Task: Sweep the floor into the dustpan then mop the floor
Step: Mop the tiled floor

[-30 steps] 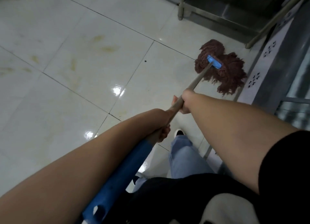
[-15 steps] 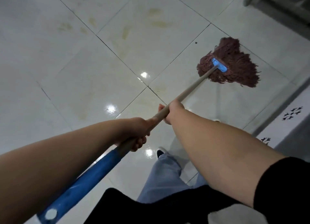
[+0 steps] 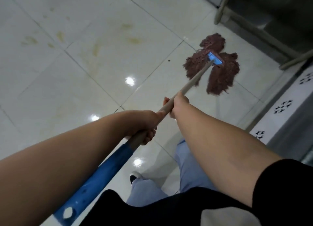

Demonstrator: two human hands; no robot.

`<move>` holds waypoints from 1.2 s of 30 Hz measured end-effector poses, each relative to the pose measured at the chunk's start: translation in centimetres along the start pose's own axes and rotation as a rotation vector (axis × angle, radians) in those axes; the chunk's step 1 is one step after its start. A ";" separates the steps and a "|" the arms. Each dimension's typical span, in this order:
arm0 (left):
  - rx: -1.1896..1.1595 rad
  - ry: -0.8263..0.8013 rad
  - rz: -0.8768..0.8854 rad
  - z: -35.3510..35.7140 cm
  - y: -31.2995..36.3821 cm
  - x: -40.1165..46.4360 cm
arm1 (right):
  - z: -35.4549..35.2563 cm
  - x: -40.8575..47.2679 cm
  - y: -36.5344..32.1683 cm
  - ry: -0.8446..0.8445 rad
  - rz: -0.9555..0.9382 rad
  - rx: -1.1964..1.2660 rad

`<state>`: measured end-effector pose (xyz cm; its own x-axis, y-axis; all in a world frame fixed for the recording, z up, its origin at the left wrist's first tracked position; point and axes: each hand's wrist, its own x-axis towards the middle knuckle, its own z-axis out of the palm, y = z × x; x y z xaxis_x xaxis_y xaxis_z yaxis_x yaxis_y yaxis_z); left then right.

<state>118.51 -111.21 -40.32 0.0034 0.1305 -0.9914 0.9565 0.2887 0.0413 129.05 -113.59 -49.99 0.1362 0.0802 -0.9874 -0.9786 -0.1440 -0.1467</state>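
A mop with a dark red string head [image 3: 220, 73] and a light blue clamp [image 3: 214, 57] lies spread on the white tiled floor [image 3: 76, 83] at the upper right. Its beige handle [image 3: 191, 83] runs down to a blue grip end [image 3: 101, 173] at the lower left. My right hand [image 3: 179, 103] grips the beige handle farther up. My left hand [image 3: 145, 126] grips it lower, just above the blue section. Yellowish stains [image 3: 94, 48] mark the tiles to the left of the mop head. No dustpan is in view.
A metal frame with legs [image 3: 220, 10] stands at the upper right, close behind the mop head. A patterned white strip and grey threshold [image 3: 284, 107] run along the right edge. My jeans and shoe [image 3: 135, 176] are below the hands. A small dark speck [image 3: 169, 60] lies on the tile.
The mop head has been pushed toward the metal frame and now lies spread flatter on the floor. Both hands keep their grip on the handle; the view has shifted.
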 end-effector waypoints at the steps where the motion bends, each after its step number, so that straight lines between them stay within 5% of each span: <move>1: 0.005 -0.002 0.008 0.2 2.7 0.0 | 0.1 0.1 -2.6 0.005 -0.006 0.006; 8: -0.023 -0.060 0.099 3.8 16.2 0.9 | -0.8 2.1 -16.2 0.055 -0.094 -0.011; 15: -0.048 -0.131 0.105 6.8 14.2 2.0 | -3.7 2.2 -15.1 0.084 -0.077 -0.009; 25: 0.092 -0.153 0.110 1.4 -5.7 -2.0 | -3.0 -2.2 5.4 0.068 -0.018 0.028; 31: 0.181 -0.170 -0.101 -6.1 -21.5 -3.9 | 0.2 -5.4 22.3 0.042 0.093 -0.003; 36: 0.211 -0.143 -0.191 -6.3 -25.5 -4.1 | -0.2 -5.6 26.4 0.073 0.248 -0.030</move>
<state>92.28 -113.07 -36.55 -0.1556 -0.0462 -0.9867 0.9831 0.0904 -0.1592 102.46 -118.06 -48.38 -0.0957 -0.0323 -0.9949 -0.9786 -0.1798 0.1000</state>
